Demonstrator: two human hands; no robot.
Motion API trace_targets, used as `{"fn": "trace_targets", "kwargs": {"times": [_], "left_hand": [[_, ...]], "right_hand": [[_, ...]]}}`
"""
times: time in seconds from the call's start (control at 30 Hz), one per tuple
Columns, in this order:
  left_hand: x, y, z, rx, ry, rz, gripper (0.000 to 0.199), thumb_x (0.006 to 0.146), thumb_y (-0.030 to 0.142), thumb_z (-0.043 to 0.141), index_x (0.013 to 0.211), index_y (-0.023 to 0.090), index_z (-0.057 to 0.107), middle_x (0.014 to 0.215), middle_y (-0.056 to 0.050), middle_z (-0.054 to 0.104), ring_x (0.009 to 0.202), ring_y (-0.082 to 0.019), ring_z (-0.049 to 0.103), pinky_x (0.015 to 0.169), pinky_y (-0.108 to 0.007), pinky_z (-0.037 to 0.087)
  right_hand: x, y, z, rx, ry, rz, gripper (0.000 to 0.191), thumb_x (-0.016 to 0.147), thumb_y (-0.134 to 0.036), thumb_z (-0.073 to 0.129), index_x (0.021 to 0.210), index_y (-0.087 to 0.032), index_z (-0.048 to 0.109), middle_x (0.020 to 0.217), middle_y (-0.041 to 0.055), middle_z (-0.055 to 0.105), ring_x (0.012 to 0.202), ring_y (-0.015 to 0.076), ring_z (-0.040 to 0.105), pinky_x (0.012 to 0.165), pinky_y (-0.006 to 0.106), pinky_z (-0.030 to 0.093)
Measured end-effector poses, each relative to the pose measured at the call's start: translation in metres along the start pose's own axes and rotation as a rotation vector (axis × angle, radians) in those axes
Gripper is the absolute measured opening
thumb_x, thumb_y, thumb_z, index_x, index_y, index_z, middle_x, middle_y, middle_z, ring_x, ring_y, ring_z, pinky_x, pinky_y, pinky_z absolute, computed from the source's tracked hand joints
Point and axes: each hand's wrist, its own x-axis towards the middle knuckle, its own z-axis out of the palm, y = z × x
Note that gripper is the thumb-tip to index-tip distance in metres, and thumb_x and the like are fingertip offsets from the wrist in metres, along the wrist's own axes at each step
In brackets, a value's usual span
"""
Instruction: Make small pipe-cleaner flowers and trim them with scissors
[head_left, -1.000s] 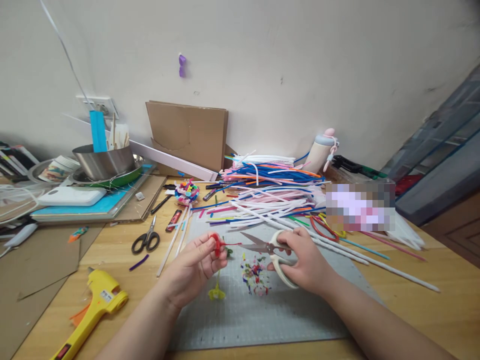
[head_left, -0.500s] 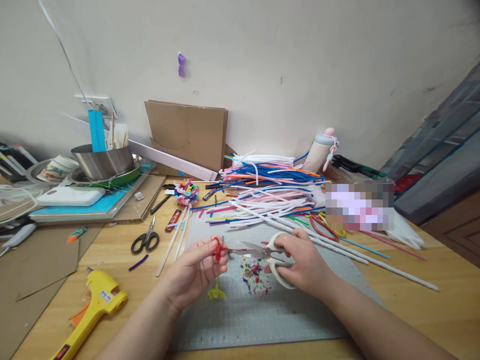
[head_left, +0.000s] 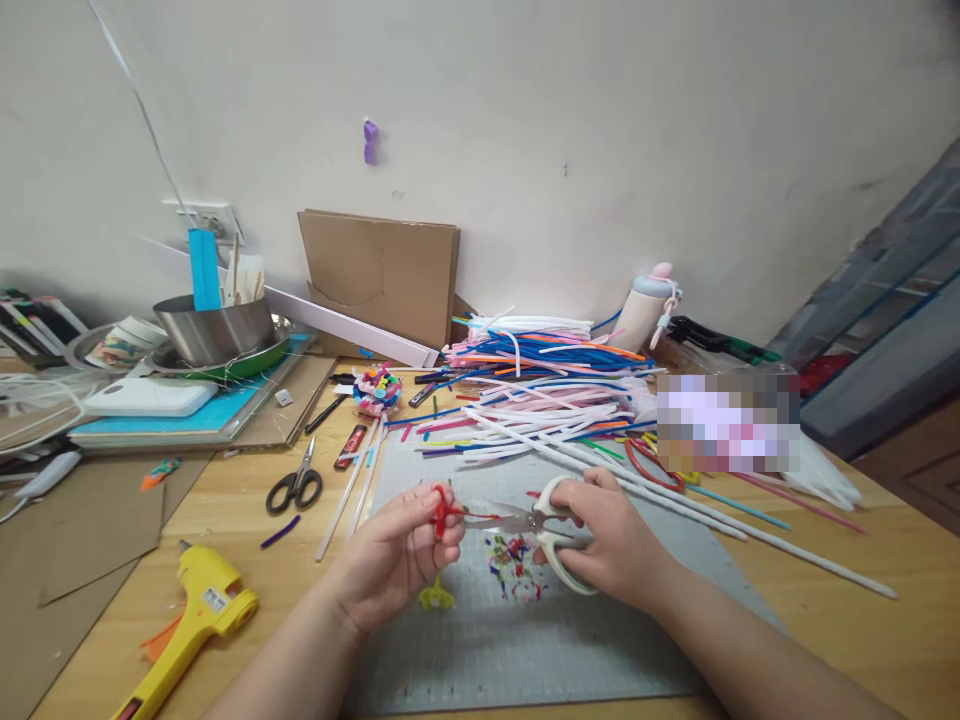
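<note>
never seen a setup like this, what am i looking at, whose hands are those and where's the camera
There's no machine: these are a person's own bare hands, seen by a camera worn on the head, looking forward and down. The left hand pinches a red fuzzy piece; the right hand holds white-handled scissors, blades beside its thin stem. Below, on a grey mat, are a yellow piece and colourful scraps. The wooden table also bears a yellow glue gun, black-handled scissors and many coloured fuzzy sticks.

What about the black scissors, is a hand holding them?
No, the black scissors lie on the wooden table, and the right hand holds the white-handled scissors.
</note>
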Motion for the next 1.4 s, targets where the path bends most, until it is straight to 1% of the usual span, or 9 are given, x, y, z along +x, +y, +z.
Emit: {"fn": "trace_targets", "kwargs": {"times": [0.23, 0.47, 0.67, 0.87, 1.03, 1.2, 1.3, 1.4], "left_hand": [[-0.0017, -0.0002, -0.0015, -0.007, -0.042, 0.000, 0.012, 0.072, 0.017, 0.067, 0.082, 0.009, 0.065, 0.072, -0.004, 0.061, 0.058, -0.008, 0.056, 0.053, -0.018, 0.050], [-0.0017, 0.0001, -0.0014, -0.016, -0.046, 0.000, 0.012, 0.072, 0.018, 0.068, 0.080, 0.009, 0.065, 0.073, -0.004, 0.060, 0.058, -0.008, 0.055, 0.054, -0.018, 0.050], [-0.0019, 0.0027, -0.0004, -0.033, -0.028, 0.004, 0.012, 0.072, 0.018, 0.068, 0.081, 0.010, 0.066, 0.072, -0.004, 0.059, 0.058, -0.007, 0.054, 0.054, -0.017, 0.050], [-0.0028, 0.0029, -0.0019, -0.046, -0.017, 0.001, 0.011, 0.072, 0.017, 0.068, 0.080, 0.009, 0.066, 0.069, -0.003, 0.056, 0.058, -0.007, 0.053, 0.054, -0.016, 0.050], [-0.0019, 0.0037, -0.0026, -0.058, 0.003, 0.006, 0.011, 0.072, 0.016, 0.068, 0.080, 0.010, 0.065, 0.071, -0.003, 0.056, 0.058, -0.007, 0.053, 0.054, -0.016, 0.050], [-0.0009, 0.0054, -0.0013, -0.045, 0.052, 0.024, 0.012, 0.074, 0.016, 0.066, 0.084, 0.012, 0.064, 0.073, -0.003, 0.055, 0.059, -0.008, 0.054, 0.054, -0.017, 0.050], [-0.0013, 0.0059, -0.0007, -0.015, 0.041, 0.045, 0.015, 0.077, 0.018, 0.063, 0.091, 0.012, 0.063, 0.071, -0.003, 0.053, 0.060, -0.008, 0.053, 0.054, -0.017, 0.049], [-0.0013, 0.0054, -0.0001, 0.009, 0.017, 0.069, 0.013, 0.079, 0.019, 0.061, 0.089, 0.012, 0.063, 0.069, -0.002, 0.051, 0.059, -0.007, 0.052, 0.054, -0.017, 0.048]], "right_hand": [[-0.0010, -0.0014, -0.0002, 0.034, -0.045, 0.015, 0.022, 0.071, -0.026, 0.067, 0.079, -0.020, 0.048, 0.072, -0.0032, 0.055, 0.063, 0.0131, 0.039, 0.068, 0.030, 0.026], [-0.0028, -0.0014, 0.0012, 0.023, -0.088, 0.043, 0.022, 0.067, -0.018, 0.067, 0.077, -0.020, 0.048, 0.071, -0.0033, 0.055, 0.063, 0.0134, 0.036, 0.067, 0.029, 0.026], [-0.0041, -0.0022, 0.0023, 0.017, -0.091, 0.069, 0.024, 0.065, -0.017, 0.068, 0.075, -0.020, 0.047, 0.068, -0.0035, 0.054, 0.064, 0.0144, 0.037, 0.064, 0.028, 0.027], [-0.0054, -0.0003, 0.0037, -0.023, -0.056, 0.040, 0.025, 0.065, -0.017, 0.069, 0.074, -0.020, 0.046, 0.065, -0.0042, 0.052, 0.063, 0.0136, 0.037, 0.062, 0.027, 0.027], [-0.0065, 0.0003, 0.0042, -0.034, -0.054, 0.035, 0.025, 0.066, -0.022, 0.071, 0.070, -0.020, 0.046, 0.062, -0.0046, 0.051, 0.062, 0.0135, 0.037, 0.060, 0.026, 0.027], [-0.0058, 0.0003, 0.0054, -0.018, -0.049, 0.076, 0.028, 0.067, -0.027, 0.072, 0.068, -0.019, 0.046, 0.061, -0.0038, 0.050, 0.062, 0.0137, 0.039, 0.059, 0.026, 0.028], [-0.0054, 0.0004, 0.0065, -0.016, -0.079, 0.088, 0.030, 0.067, -0.034, 0.073, 0.068, -0.019, 0.046, 0.061, -0.0032, 0.049, 0.063, 0.0143, 0.039, 0.058, 0.026, 0.029], [-0.0053, -0.0007, 0.0062, -0.010, -0.097, 0.097, 0.031, 0.068, -0.036, 0.072, 0.068, -0.020, 0.045, 0.061, -0.0030, 0.050, 0.063, 0.0145, 0.040, 0.058, 0.026, 0.030]]}}
